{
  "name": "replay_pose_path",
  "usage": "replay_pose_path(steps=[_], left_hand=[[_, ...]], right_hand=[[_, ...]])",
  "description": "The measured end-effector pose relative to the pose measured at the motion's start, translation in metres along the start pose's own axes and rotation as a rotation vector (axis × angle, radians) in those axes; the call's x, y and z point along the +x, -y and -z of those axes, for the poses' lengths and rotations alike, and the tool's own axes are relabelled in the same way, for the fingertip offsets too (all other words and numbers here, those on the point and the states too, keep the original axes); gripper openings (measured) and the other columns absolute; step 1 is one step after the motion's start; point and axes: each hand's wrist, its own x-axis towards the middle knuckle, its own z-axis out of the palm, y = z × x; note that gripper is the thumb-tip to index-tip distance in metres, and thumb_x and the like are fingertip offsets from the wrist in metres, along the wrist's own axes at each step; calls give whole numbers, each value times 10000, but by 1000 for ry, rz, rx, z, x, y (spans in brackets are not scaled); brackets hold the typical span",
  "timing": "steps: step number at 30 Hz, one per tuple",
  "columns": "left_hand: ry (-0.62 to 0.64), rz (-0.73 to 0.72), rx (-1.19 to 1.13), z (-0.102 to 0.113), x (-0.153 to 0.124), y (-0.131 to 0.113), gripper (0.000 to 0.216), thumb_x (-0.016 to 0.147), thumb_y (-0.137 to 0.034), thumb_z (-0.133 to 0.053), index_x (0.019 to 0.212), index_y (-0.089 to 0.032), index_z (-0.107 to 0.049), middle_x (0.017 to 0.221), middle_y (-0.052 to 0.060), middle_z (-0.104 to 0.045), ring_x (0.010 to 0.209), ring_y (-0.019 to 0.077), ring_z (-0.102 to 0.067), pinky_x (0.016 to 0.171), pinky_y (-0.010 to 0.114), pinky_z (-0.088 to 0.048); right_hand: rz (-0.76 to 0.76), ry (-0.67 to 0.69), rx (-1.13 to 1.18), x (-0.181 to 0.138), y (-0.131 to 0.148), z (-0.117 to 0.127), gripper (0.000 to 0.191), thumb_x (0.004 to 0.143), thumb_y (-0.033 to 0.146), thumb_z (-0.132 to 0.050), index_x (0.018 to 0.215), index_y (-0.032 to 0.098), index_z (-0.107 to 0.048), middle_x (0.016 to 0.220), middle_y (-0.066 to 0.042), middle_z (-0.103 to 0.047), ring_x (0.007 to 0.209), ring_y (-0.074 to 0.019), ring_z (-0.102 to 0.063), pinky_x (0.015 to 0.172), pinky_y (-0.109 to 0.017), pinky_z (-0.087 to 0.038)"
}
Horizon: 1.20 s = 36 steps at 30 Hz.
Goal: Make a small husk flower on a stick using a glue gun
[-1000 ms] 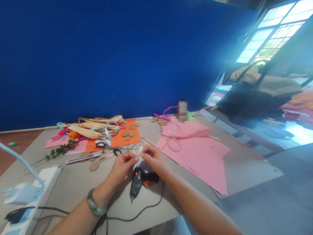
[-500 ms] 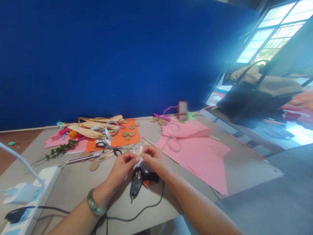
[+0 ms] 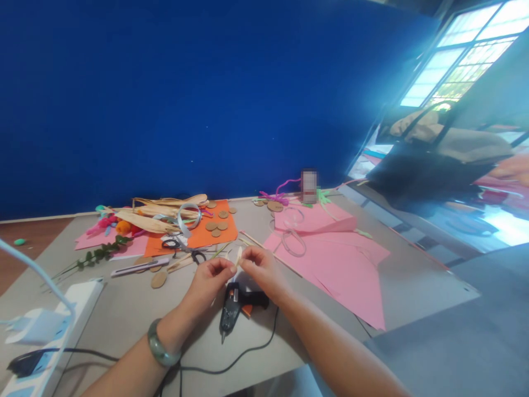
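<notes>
My left hand [image 3: 214,278] and my right hand [image 3: 263,271] meet over the middle of the table, fingertips pinched together. Between them is a small, pale cream strip [image 3: 238,255], narrow and leaf-like, with its upper tip showing above the fingers; the lower part is hidden. Its exact kind is too small to tell. Just below the hands lies a black hot glue gun [image 3: 231,311] on the table [image 3: 285,344], nozzle toward me. Scissors [image 3: 199,256] rest beyond my left hand, and a utility knife [image 3: 139,268] lies to their left.
A white power strip [image 3: 85,300] with plugs stands at the left. Dried husks [image 3: 146,221], orange paper [image 3: 227,234] and a leafy sprig [image 3: 99,255] lie at the back left. Pink paper [image 3: 330,264] covers the right side. The glue gun's cord [image 3: 243,353] curves across the front.
The pale strip tilts slightly to the right between my fingertips. Both hands stay almost in the same place, and the things on the table have not moved.
</notes>
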Motion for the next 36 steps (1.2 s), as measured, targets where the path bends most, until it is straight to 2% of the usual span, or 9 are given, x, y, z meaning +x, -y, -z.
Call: replay_pose_path(steps=[7, 15, 26, 36], left_hand=[[-9, -43, 15, -2, 0, 2, 232, 614, -319, -814, 673, -148, -669, 552, -12, -589, 487, 104, -516, 504, 234, -416], [13, -27, 16, -1, 0, 4, 233, 637, -332, -805, 689, -152, -667, 559, -10, -592, 482, 107, -520, 498, 237, -410], [51, 42, 25, 7, 5, 3, 270, 674, -381, -786, 740, -151, -662, 507, -34, -541, 424, 83, -455, 456, 222, -340], [59, 15, -24, 5, 4, 6, 244, 673, -342, -799, 729, -154, -653, 553, -31, -557, 471, 87, -479, 507, 226, -395]], right_hand=[[11, -4, -15, 0, 0, -1, 66, 668, 180, -571, 607, 175, -546, 597, 41, -514, 591, -107, -462, 590, -228, -375], [-4, -7, -5, 0, 2, -1, 70, 656, 178, -573, 595, 175, -538, 589, 44, -509, 584, -106, -455, 581, -228, -371], [-30, 15, 54, 1, 1, 2, 59, 678, 224, -609, 677, 171, -634, 668, 13, -617, 652, -134, -545, 639, -254, -419], [-16, 16, -8, 0, 1, 1, 70, 687, 202, -633, 636, 166, -602, 628, 25, -580, 614, -115, -512, 617, -244, -404]])
